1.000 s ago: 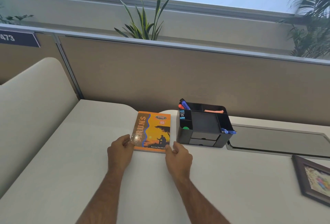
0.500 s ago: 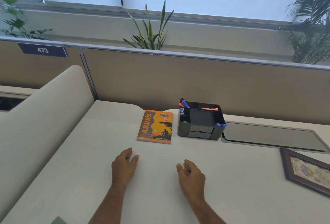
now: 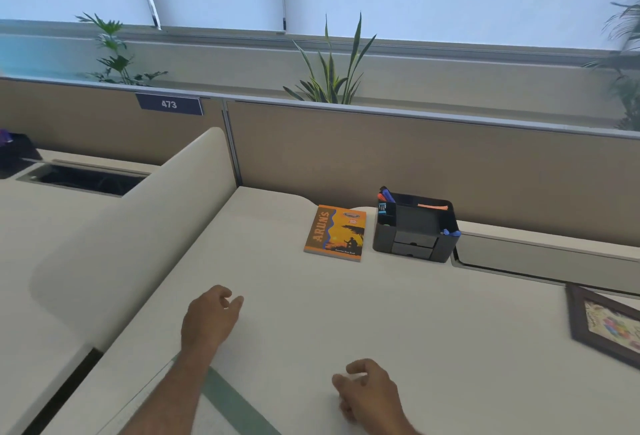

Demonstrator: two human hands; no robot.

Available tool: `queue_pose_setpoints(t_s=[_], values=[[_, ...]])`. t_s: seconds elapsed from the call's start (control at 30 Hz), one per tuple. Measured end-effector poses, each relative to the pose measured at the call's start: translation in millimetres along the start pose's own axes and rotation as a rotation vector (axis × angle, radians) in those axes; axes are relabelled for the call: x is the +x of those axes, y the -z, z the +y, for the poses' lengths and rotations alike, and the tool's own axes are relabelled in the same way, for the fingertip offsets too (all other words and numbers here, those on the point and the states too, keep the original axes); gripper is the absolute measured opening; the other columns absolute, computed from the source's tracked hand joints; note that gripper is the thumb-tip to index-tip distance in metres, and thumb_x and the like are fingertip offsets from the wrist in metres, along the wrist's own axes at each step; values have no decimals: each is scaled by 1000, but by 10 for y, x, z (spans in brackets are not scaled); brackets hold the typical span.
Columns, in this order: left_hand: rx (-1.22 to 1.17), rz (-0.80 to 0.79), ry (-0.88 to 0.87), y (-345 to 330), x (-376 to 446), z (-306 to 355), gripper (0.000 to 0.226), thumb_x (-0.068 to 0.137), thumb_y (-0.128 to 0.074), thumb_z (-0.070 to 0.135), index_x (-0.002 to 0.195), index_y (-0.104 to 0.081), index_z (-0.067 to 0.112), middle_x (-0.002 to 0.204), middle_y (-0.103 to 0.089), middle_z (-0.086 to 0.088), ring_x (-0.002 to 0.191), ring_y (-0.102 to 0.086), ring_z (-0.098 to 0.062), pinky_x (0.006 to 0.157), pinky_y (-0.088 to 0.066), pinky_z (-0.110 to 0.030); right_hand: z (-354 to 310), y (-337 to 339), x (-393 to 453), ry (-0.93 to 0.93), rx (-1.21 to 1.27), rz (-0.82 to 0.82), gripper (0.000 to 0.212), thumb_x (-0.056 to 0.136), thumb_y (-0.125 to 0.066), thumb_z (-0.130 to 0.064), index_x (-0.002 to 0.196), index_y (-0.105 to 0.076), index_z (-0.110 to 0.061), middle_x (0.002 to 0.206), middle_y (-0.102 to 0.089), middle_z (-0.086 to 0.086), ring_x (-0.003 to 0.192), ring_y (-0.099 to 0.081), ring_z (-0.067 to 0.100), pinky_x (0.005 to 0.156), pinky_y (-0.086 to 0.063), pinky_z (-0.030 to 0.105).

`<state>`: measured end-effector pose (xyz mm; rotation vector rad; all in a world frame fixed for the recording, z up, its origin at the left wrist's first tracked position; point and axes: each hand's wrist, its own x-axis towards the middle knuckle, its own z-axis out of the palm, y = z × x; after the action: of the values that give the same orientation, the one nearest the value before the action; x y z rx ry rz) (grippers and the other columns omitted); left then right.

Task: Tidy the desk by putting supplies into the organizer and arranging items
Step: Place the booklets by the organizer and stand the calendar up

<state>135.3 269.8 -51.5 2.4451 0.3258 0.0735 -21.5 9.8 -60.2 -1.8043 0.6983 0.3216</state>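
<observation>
An orange notebook lies flat on the cream desk, just left of a black desk organizer. Markers stick up from the organizer's left back corner, and a blue pen rests on its right front edge. My left hand hovers over the desk well in front of the notebook, its fingers loosely curled and holding nothing. Nearer to me, my right hand is also loosely curled and empty. Neither hand touches the notebook or the organizer.
A dark-framed picture lies at the desk's right edge. A tan partition stands behind the organizer, with a curved cream divider on the left. A recessed cable tray runs to the right of the organizer. A green strip crosses the near desk.
Both hands let go of the notebook and drew back toward me. The notebook stayed next to the organizer. The camera turned left and pulled back.
</observation>
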Motion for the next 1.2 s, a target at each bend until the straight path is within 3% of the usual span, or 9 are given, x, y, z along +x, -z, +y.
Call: queue_pose_setpoints(t_s=[0.1, 0.2, 0.43, 0.57, 0.67, 0.87, 0.93, 1.03, 1.2], values=[[243, -108, 138, 244, 0, -386, 48, 74, -60, 70, 95, -63, 27, 96, -67, 5, 92, -61, -20, 84, -52, -36, 8, -155, -289, -147, 52, -219, 40, 74, -80, -33, 97, -60, -7, 79, -75, 14, 63, -72, 24, 59, -56, 27], [338, -223, 260, 381, -109, -645, 64, 64, -56, 82, 96, -60, 27, 100, -63, 3, 95, -58, -22, 86, -49, -38, 10, -307, -465, -176, 29, -311, 49, 72, -78, -43, 103, -59, -11, 82, -77, 5, 78, -74, 16, 73, -54, 23], [275, -215, 263, 449, -339, -614, 51, 63, -72, 62, 93, -58, 23, 97, -61, 1, 92, -57, -22, 82, -51, -38, -111, -492, -621, -281, 172, -502, 41, 87, -66, -39, 82, -71, 1, 74, -71, 10, 63, -68, 16, 60, -48, 18], [301, -183, 238, 358, -375, -580, 51, 61, -72, 65, 91, -56, 27, 95, -59, 4, 93, -57, -21, 83, -51, -38, -95, -497, -624, -352, 238, -522, 49, 83, -68, -43, 93, -76, 5, 87, -77, 13, 83, -74, 23, 81, -52, 25], [262, -173, 230, 291, -393, -521, 46, 63, -72, 63, 86, -57, 26, 91, -61, 4, 87, -58, -20, 80, -52, -38, -26, -444, -601, -379, 347, -473, 40, 88, -67, -25, 103, -67, 12, 84, -72, 23, 71, -71, 30, 63, -53, 25], [127, -216, 182, 154, -408, -218, 20, 73, -73, 43, 82, -70, 25, 90, -72, 2, 86, -64, -21, 76, -51, -28, -13, -140, -537, -317, 470, -323, 16, 77, -61, 3, 92, -55, 4, 65, -60, 18, 49, -53, 22, 56, -37, 26], [53, -213, 147, 101, -421, -92, 19, 76, -73, 41, 86, -70, 25, 96, -72, 1, 93, -64, -22, 80, -49, -28, -38, -23, -444, -294, 467, -178, 32, 82, -57, 8, 113, -53, 1, 75, -64, 18, 56, -57, 24, 56, -38, 26], [-74, -232, 127, 4, -455, 76, 29, 77, -74, 43, 98, -67, 24, 103, -67, -1, 99, -63, -23, 85, -50, -33, -28, 143, -353, -249, 524, -59, 37, 84, -56, 10, 115, -53, -10, 97, -71, 19, 71, -65, 29, 57, -48, 28], [-248, -340, 123, -131, -546, 295, 21, 79, -72, 41, 94, -65, 29, 99, -66, 3, 90, -64, -17, 79, -56, -37, 27, 417, -243, -202, 591, 5, 40, 89, -52, 8, 121, -50, -16, 105, -68, 21, 85, -66, 35, 67, -53, 39]])
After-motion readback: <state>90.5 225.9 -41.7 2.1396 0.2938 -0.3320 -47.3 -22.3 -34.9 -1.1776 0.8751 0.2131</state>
